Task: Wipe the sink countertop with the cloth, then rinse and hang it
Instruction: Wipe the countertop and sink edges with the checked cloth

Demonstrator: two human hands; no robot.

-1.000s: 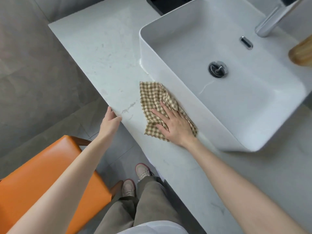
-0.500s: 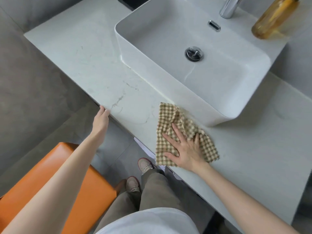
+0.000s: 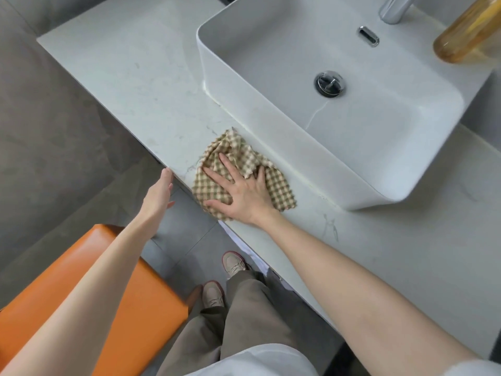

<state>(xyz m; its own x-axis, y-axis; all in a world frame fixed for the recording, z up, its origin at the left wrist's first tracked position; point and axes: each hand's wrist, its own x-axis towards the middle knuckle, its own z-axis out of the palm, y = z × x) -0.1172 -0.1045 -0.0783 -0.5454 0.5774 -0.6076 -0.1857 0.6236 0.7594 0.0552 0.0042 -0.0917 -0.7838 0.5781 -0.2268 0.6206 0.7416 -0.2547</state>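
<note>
Pale marble-look stone makes up the long worktop (image 3: 130,77) of this grey-tiled washroom, with a white rectangular ceramic basin (image 3: 271,126) set on top of it. A chrome tap (image 3: 393,9) and an amber bottle (image 3: 466,33) stand at the basin's far side.

The person leans over from the front. Their right hand (image 3: 244,194) lies flat with fingers spread wide, palm down on the beige-and-brown checked cloth (image 3: 244,156). The spread looks chosen to press a broad patch of fabric against the stone, so that the cloth wipes and does not skid. No finger curls round it; the hand pins it, nothing more.

The cloth sits on the narrow strip of worktop between the front edge and the basin's outer wall. Its far corner is bunched up just beside the basin's base, and its near edge reaches the worktop's lip under the thumb. Most of it pokes out beyond the fingertips and to the right of the palm.

The left hand (image 3: 158,194) holds nothing. Its fingers are straight, their tips at the worktop's front edge just left of the cloth, likely steadying the lean. An orange padded stool (image 3: 122,308) stands below that arm.

I judge the wiping to be under way, with the rinse and the hanging not yet begun.
</note>
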